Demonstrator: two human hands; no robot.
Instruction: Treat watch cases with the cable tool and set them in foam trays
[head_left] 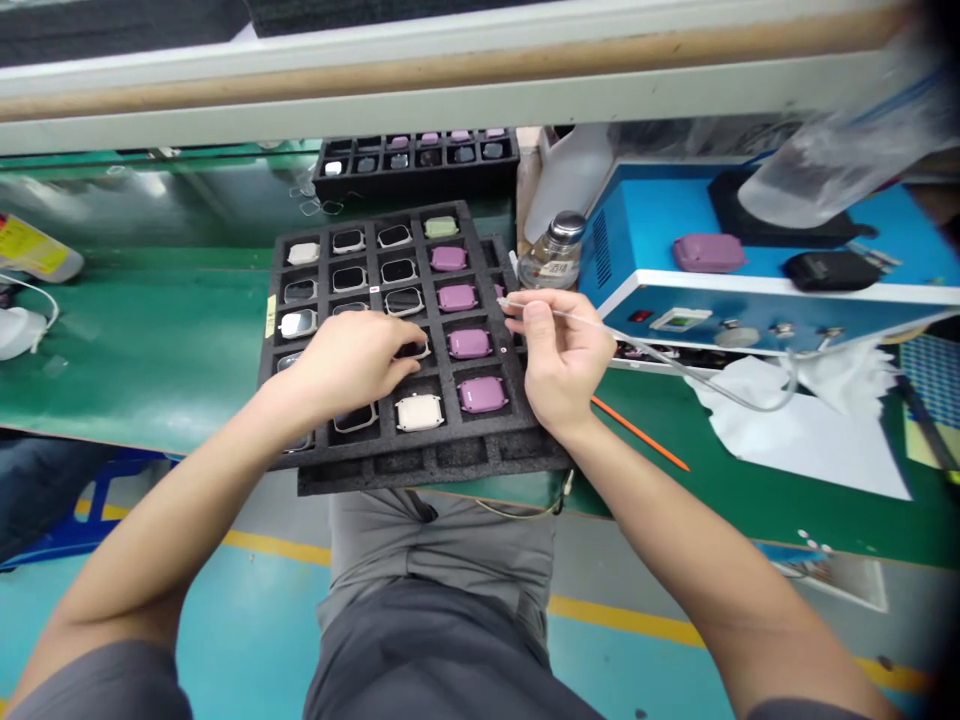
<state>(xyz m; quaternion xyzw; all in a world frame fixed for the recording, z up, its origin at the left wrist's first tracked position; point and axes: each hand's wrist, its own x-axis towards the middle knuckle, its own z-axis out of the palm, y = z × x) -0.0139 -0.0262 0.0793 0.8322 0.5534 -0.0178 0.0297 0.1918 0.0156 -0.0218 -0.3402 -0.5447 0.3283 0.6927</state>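
Note:
A black foam tray [390,455] lies at the front edge of the green bench, its pockets filled with watch cases, purple ones [469,343] in the right column and a white one [419,412] near the front. My left hand [352,362] rests on the tray, fingers curled onto a watch case [415,350] in a middle pocket. Beside the tray's right edge, my right hand [559,360] pinches a thin tool [525,305] with a clear tube trailing right.
A second black tray [416,162] of cases stands at the back. A blue machine [750,260] with a purple case and a black case on top fills the right. A glass bottle [553,250], white paper [802,430] and an orange stick [637,432] lie nearby.

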